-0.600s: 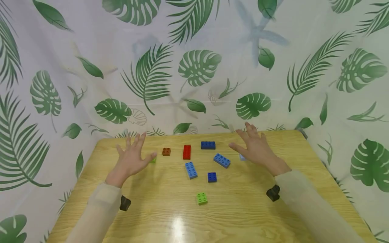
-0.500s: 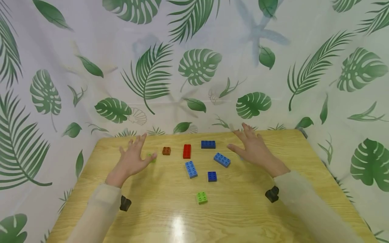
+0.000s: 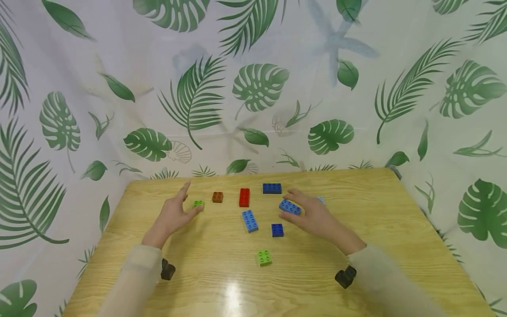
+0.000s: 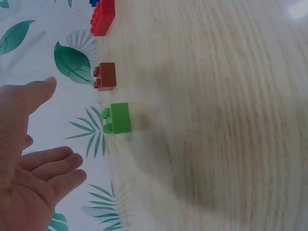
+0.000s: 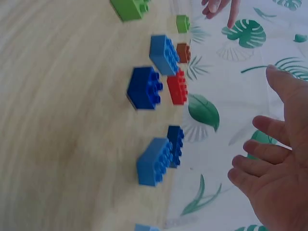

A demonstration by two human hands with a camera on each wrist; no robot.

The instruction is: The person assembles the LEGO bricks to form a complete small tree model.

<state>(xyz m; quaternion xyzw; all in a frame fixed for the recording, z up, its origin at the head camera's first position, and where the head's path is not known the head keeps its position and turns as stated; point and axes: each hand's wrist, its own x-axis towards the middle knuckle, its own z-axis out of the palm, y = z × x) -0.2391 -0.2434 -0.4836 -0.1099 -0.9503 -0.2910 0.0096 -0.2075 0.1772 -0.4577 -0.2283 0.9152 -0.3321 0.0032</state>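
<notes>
My left hand (image 3: pixel 171 216) hovers at the left with thumb and fingers apart, holding nothing. Its thumb overlaps a lime green toy brick (image 3: pixel 198 203) in the head view, while in the left wrist view that brick (image 4: pixel 118 118) stands apart from the fingers. Over on the right, my right hand (image 3: pixel 314 215) hovers palm down, its thumb and loosely bent fingers spread to either side of a medium blue eight-stud brick (image 3: pixel 290 207). In the right wrist view a gap shows between that hand (image 5: pixel 274 163) and the blue brick (image 5: pixel 153 163).
On the wooden table (image 3: pixel 206 281) lie a brown brick (image 3: pixel 217 197), a red brick (image 3: pixel 244 197), a dark blue long brick (image 3: pixel 272 188), another medium blue brick (image 3: pixel 250 221), a small dark blue brick (image 3: pixel 277 230) and a nearer lime brick (image 3: pixel 264 257). A pale blue brick (image 3: pixel 321 200) is partly hidden.
My right hand has come down and inward to the medium blue brick, its fingers bending. The left hand has lowered slightly toward me, its fingers less spread, and more of the green brick shows.
</notes>
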